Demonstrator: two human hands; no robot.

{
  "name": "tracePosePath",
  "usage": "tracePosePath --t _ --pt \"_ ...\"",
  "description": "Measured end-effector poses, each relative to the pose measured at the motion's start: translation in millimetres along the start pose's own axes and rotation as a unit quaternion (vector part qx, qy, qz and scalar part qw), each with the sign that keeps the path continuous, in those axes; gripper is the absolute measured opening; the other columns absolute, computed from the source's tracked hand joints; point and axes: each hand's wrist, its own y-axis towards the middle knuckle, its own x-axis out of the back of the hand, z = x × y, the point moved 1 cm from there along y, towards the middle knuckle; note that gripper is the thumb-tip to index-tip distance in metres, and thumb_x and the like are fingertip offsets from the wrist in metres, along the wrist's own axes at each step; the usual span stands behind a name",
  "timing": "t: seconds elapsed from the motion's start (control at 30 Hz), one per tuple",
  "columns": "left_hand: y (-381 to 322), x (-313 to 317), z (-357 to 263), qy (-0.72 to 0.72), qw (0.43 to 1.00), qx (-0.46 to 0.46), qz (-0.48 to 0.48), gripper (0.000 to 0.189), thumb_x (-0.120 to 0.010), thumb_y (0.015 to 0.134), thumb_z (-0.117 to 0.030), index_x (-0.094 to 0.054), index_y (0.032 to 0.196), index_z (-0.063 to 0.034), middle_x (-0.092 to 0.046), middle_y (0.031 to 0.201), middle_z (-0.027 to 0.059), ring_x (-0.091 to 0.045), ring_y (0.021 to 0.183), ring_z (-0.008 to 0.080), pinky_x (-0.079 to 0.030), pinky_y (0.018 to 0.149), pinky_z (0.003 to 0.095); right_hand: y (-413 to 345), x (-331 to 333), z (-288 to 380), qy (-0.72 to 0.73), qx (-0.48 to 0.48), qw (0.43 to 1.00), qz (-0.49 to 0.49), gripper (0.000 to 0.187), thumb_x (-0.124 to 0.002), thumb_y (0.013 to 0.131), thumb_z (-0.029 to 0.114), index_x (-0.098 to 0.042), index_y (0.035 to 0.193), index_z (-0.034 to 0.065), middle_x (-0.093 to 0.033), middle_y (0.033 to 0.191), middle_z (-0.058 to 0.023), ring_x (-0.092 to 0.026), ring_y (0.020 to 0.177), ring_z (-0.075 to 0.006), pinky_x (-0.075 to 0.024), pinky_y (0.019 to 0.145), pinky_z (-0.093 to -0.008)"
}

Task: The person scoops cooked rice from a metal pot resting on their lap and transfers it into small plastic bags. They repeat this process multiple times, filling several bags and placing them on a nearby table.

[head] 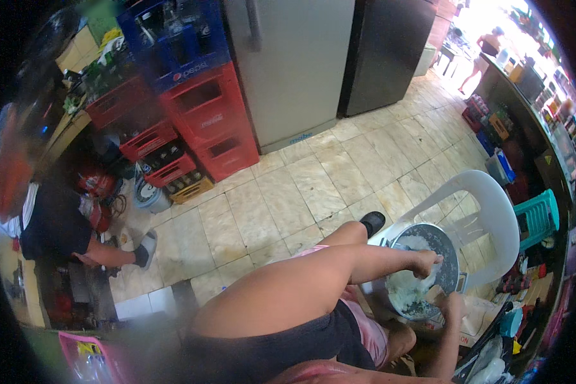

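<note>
A wide metal pot (450, 245) sits on the seat of a white plastic chair (497, 225) in front of me. Inside lies a pale, doughy or grated food (408, 290) with green bits near the pot's lower side. My left hand (427, 264) is over the pot with its fingers curled; whether it grips anything is unclear. Low at the pot's rim is my right hand (452, 305), beside a small tan object (435, 294) that I cannot identify; its hold on that object is unclear too.
Stacked red bottle crates (225, 120) and a grey refrigerator (297, 72) stand beyond the tiled floor. At left is another person's leg (110, 254). A teal plastic stool (537, 218) stands by the counter; bags and a cardboard box lie below the pot. Another person stands far off.
</note>
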Motion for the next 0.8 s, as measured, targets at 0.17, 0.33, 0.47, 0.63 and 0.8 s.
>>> tracePosePath --t 0.17,0.33,0.47,0.63,0.8 --pt "-26.8 7.6 4.1 -0.145 0.984 0.090 0.047 0.084 -0.063 0.059 0.004 -0.038 0.138 -0.0095 -0.063 0.090 0.0201 -0.065 0.069 0.0294 -0.051 0.055 0.0403 -2.2 -29.1 49.1 -0.024 0.056 0.997 0.048 0.029 -0.056 0.081 0.027 -0.067 0.099 0.0082 -0.065 0.103 -0.0147 -0.063 0.097 -0.0340 -0.0505 0.079 -0.0456" --pt "-32.7 -30.5 40.7 -0.048 0.991 0.126 -0.003 0.063 -0.065 0.058 -0.007 -0.053 0.119 -0.0061 -0.057 0.102 0.0243 -0.062 0.085 0.0356 -0.050 0.071 0.0425 4.5 -46.5 57.3 -0.051 0.106 0.991 0.061 0.040 -0.061 0.076 0.041 -0.067 0.100 0.0097 -0.065 0.107 -0.0131 -0.061 0.103 -0.0328 -0.0478 0.085 -0.0473" --pt "-74.5 -3.3 -11.8 0.079 0.991 0.100 -0.050 0.056 -0.065 0.061 -0.012 -0.055 0.116 -0.0090 -0.044 0.128 0.0257 -0.057 0.102 0.0398 -0.048 0.084 0.0433 16.2 -62.1 48.5 -0.033 0.110 0.992 0.060 0.040 -0.060 0.075 0.041 -0.068 0.100 0.0110 -0.066 0.103 -0.0152 -0.062 0.101 -0.0323 -0.0472 0.085 -0.0464" --pt "-180.1 105.7 -85.2 0.296 0.900 -0.069 -0.313 0.054 -0.070 0.065 -0.021 -0.058 0.117 -0.0198 -0.034 0.141 0.0207 -0.049 0.112 0.0330 -0.037 0.083 0.0543 59.6 -97.0 32.9 -0.025 0.128 0.989 0.065 0.038 -0.052 0.078 0.040 -0.069 0.101 0.0141 -0.065 0.106 -0.0142 -0.062 0.102 -0.0316 -0.0475 0.086 -0.0455" --pt "-314.5 241.5 -153.1 0.514 0.701 -0.065 -0.490 0.059 -0.069 0.065 -0.025 -0.055 0.122 -0.0200 -0.038 0.139 0.0193 -0.050 0.108 0.0318 -0.034 0.081 0.0515 -20.1 -39.9 53.0 -0.038 0.135 0.989 0.042 0.039 -0.055 0.074 0.041 -0.070 0.097 0.0128 -0.067 0.102 -0.0141 -0.064 0.096 -0.0315 -0.0509 0.078 -0.0422"
